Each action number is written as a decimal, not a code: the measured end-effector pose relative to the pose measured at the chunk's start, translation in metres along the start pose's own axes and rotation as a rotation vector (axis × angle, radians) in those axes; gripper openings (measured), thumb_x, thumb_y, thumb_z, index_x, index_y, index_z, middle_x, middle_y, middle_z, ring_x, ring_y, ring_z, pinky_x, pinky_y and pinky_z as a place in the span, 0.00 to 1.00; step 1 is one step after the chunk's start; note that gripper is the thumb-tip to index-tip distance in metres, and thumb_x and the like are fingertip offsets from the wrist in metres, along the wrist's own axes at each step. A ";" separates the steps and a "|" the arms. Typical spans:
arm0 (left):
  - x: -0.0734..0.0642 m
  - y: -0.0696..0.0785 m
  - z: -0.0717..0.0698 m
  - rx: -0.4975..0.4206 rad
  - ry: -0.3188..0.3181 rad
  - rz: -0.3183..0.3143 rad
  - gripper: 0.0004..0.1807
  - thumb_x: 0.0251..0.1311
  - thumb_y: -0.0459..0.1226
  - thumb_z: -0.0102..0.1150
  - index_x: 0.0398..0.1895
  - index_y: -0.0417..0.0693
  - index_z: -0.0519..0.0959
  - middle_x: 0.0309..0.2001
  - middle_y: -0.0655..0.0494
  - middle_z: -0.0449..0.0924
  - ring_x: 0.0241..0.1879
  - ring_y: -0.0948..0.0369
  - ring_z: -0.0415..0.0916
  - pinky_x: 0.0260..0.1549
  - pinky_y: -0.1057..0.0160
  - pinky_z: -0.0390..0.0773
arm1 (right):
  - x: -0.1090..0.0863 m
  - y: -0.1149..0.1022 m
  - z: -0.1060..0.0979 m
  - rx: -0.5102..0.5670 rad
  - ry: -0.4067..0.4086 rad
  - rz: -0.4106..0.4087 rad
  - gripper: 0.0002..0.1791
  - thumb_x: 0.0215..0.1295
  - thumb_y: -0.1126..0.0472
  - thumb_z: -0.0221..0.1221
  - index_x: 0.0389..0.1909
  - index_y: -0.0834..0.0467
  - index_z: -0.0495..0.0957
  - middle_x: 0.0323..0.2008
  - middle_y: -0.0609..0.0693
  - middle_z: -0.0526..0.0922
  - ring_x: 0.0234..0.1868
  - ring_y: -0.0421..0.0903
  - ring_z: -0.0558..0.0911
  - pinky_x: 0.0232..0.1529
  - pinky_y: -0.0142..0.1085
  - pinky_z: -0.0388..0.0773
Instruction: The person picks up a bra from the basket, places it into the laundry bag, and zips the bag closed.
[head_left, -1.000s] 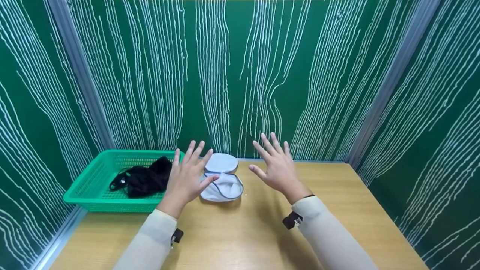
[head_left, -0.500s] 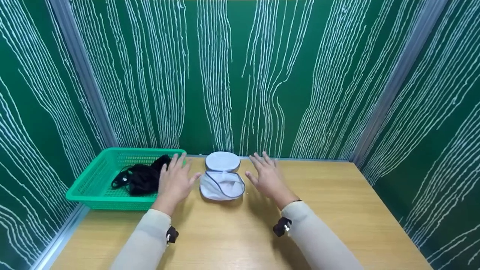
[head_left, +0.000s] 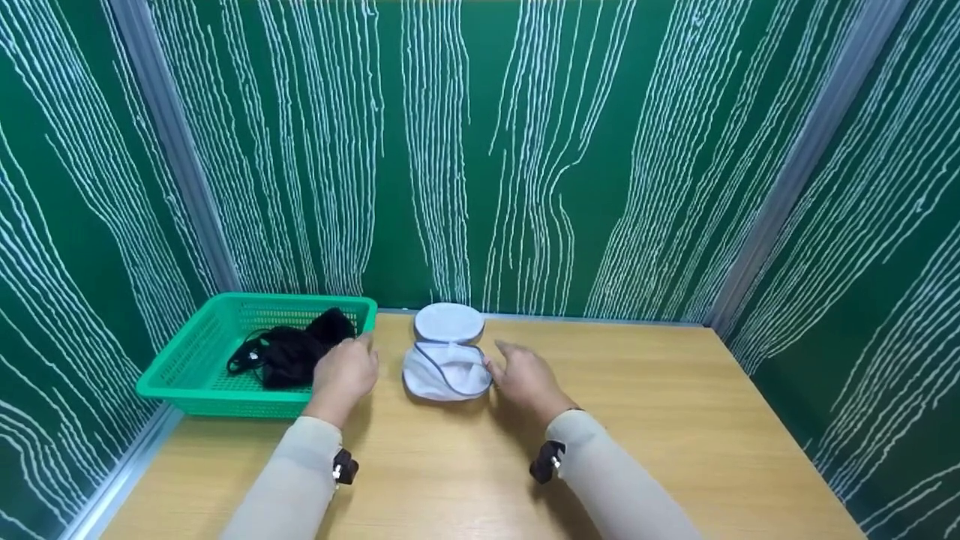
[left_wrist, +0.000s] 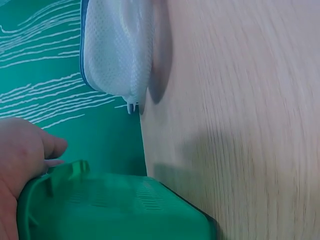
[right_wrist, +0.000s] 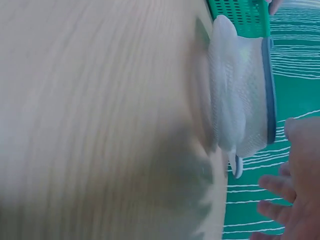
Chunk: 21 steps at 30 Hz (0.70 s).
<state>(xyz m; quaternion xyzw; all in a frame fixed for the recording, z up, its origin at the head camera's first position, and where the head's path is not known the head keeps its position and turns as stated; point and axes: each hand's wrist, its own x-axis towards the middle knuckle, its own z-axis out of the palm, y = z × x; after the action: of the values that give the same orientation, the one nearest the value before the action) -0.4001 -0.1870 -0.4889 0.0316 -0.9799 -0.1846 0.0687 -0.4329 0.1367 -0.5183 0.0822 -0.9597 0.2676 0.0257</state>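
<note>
I find the white mesh bag (head_left: 454, 367) standing on the worktop (head_left: 450, 465), between the two hands, its round pale panel (head_left: 450, 322) laid back toward the rear wall. To its left stands the green basket (head_left: 225, 395), with black fabric items (head_left: 289, 356) inside.

The left hand (head_left: 345, 371) is at the basket's near-right rim; its fingertips are screened, so I cannot tell whether it pinches the rim or merely touches it. The right hand (head_left: 525, 379) is just beside the bag, thumb apart and fingers loosely spread; the right wrist view shows a gap, and I record nothing held.

Handling, in my judgement: the bag is very light, soft and springy, inclined to slide or dent under a push. Its dark trim (right_wrist: 269, 90) looks the firmest place to take hold. The basket should be light and fairly stiff, best held by the rim; the black fabric looks limp, with thin cords liable to snag.

Not verified: the bag's interior is hard to read through the mesh. The black items merge, so I cannot count them. The right wrist view cuts off part of the right hand.
</note>
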 end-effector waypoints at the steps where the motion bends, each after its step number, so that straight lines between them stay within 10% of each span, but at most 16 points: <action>1: 0.000 0.000 0.000 -0.005 -0.008 -0.003 0.29 0.89 0.44 0.50 0.86 0.46 0.72 0.75 0.35 0.81 0.72 0.37 0.81 0.72 0.33 0.80 | 0.000 0.000 0.001 0.017 -0.003 0.019 0.34 0.88 0.43 0.59 0.83 0.58 0.74 0.80 0.61 0.79 0.83 0.63 0.76 0.85 0.59 0.71; 11: -0.002 -0.004 -0.001 -0.043 -0.016 0.014 0.27 0.91 0.38 0.45 0.87 0.47 0.70 0.77 0.40 0.81 0.70 0.37 0.84 0.71 0.32 0.81 | 0.014 0.020 0.019 0.257 -0.079 0.179 0.15 0.83 0.53 0.65 0.52 0.61 0.90 0.41 0.53 0.87 0.43 0.51 0.84 0.45 0.43 0.84; 21: -0.002 -0.005 -0.002 -0.079 -0.031 0.007 0.28 0.92 0.41 0.43 0.88 0.49 0.68 0.80 0.39 0.77 0.74 0.37 0.81 0.75 0.31 0.78 | -0.003 0.021 -0.001 0.282 -0.081 0.230 0.11 0.83 0.59 0.62 0.36 0.56 0.86 0.31 0.51 0.82 0.34 0.48 0.81 0.34 0.37 0.76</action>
<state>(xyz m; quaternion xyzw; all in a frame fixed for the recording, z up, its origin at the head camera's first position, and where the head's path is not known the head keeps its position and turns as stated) -0.3976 -0.1923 -0.4890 0.0228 -0.9729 -0.2234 0.0555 -0.4340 0.1552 -0.5282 -0.0148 -0.9160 0.3971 -0.0554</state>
